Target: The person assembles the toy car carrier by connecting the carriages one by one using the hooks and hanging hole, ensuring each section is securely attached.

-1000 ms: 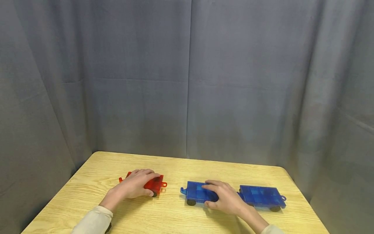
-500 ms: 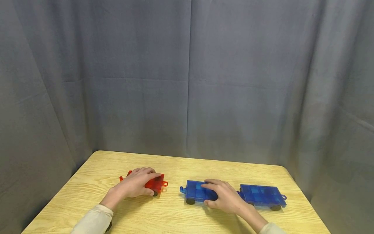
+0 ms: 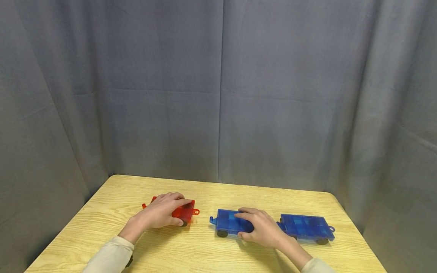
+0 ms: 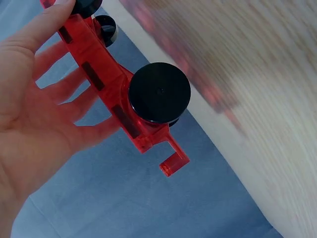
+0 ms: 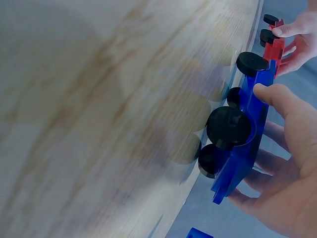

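My left hand [image 3: 160,211] grips a red see-through toy train car base [image 3: 186,211] on the left of the table. In the left wrist view the thumb presses one side of the red car [image 4: 101,72], near its black wheels, and fingers lie along the other. My right hand [image 3: 263,228] holds a blue toy car base [image 3: 226,222] with its hook pointing left. The right wrist view has the thumb on this blue car's side [image 5: 255,106]. A gap separates the red car's ring from the blue hook. A second blue car [image 3: 304,225] stands behind the right hand.
The wood-grain table [image 3: 191,258] has rounded back corners. Grey curtains [image 3: 164,91] hang behind it and on both sides. The second blue car's ring points right, toward the table's right edge.
My left hand has moved slightly right with the red car, narrowing the gap to the held blue car. The right hand and both blue cars have hardly moved.
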Motion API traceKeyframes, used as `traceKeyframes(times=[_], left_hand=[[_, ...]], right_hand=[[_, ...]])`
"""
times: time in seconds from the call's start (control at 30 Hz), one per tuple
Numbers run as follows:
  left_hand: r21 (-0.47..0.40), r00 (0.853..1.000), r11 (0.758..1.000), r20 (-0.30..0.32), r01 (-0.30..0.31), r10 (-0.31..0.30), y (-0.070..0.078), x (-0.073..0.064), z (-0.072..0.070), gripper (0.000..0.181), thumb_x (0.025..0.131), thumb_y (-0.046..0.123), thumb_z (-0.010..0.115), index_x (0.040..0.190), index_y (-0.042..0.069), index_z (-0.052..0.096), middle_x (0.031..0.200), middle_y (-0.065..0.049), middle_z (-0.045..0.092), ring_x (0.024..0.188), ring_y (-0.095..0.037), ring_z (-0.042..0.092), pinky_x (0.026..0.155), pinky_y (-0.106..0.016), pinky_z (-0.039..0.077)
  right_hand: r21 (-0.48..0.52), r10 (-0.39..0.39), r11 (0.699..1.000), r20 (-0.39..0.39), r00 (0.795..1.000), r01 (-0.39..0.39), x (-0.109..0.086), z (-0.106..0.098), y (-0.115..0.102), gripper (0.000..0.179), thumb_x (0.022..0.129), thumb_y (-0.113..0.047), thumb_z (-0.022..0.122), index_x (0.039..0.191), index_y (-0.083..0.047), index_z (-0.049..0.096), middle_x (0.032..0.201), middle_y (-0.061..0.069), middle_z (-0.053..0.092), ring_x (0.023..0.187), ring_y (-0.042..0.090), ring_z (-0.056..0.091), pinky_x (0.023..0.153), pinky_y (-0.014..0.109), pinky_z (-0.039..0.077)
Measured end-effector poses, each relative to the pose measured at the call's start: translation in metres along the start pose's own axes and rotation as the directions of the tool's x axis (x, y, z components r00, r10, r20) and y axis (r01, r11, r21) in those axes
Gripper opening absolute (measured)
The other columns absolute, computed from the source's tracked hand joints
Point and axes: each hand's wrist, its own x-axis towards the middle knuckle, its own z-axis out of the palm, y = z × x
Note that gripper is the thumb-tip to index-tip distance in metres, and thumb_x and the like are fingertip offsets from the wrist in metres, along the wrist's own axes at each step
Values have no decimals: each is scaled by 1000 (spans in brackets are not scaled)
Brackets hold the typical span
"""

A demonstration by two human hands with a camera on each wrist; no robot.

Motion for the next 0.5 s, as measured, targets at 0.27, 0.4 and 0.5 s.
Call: traceKeyframes(times=[0.27,0.4,0.5], left_hand=[[24,1000,1000,-13,-12,12,7,3,-5,67,81,37,87,142,21,62,129,-2,58,117,-26,53,98,-54,43],[26,1000,1000,-25,-15,16,11,5,-6,65,79,37,87,137,20,66,123,0,60,108,-23,56,93,-50,45],[33,1000,999,-21,-15,15,12,7,-7,64,78,39,87,136,20,66,122,0,60,106,-21,56,91,-48,46]], right_hand=[[3,1,1000,8,1000,-1,2,0,-3,55,92,-38,76,140,-15,64,147,13,53,131,36,51,102,64,39],[12,1,1000,11,1000,-1,3,-1,-5,55,92,-38,76,140,-14,63,147,13,53,131,37,51,102,65,39],[14,-1,1000,16,1000,0,4,-1,-6,55,92,-37,76,140,-14,63,147,14,53,131,37,52,102,65,40]])
